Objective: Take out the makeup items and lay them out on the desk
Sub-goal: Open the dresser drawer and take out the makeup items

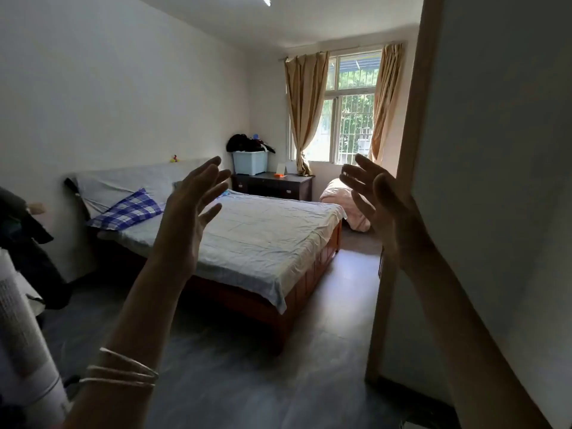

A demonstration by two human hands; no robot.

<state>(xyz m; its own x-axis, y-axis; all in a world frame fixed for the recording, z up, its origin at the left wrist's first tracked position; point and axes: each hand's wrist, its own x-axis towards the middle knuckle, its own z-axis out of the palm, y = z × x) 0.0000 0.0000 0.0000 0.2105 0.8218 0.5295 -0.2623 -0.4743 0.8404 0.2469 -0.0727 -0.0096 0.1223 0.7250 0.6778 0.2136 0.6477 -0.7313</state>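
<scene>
A bed (263, 239) with a checked pillow (128, 209) fills the room; tan curtains (305, 109) frame a barred window (353, 119).

Your left hand (188, 212) covers part of the bed (266, 243) and its headboard; your right hand (380, 199) covers part of the pink bedding (337, 193) by the window. Small items on the dark desk (275, 184), one orange (279, 174), are too small for you to identify. The heap on the blue storage bin (250, 162) is too dark to sort. The white cylinder (28, 345) and dark clothing (21, 230) are cut off by the left edge. The wall panel (495, 181) hides the room's right side.
</scene>
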